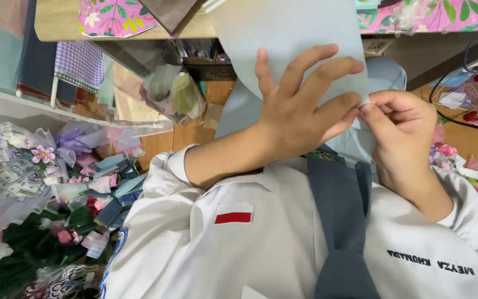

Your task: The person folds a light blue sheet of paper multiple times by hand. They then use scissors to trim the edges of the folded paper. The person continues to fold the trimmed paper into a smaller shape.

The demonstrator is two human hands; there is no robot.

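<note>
Holding a pale blue sheet of paper [289, 33] up before our white shirt and grey tie [341, 221], we press our left hand [300, 111] flat on it, fingers spread. Our right hand [402, 130] pinches the sheet's right edge between thumb and forefinger. Ribbon flowers and wrapped bouquets [45, 182] lie at left.

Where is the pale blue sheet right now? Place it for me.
In the head view, the pale blue sheet is upper centre, under the left hand, its right edge pinched by the right hand, above the white shirt.
</note>
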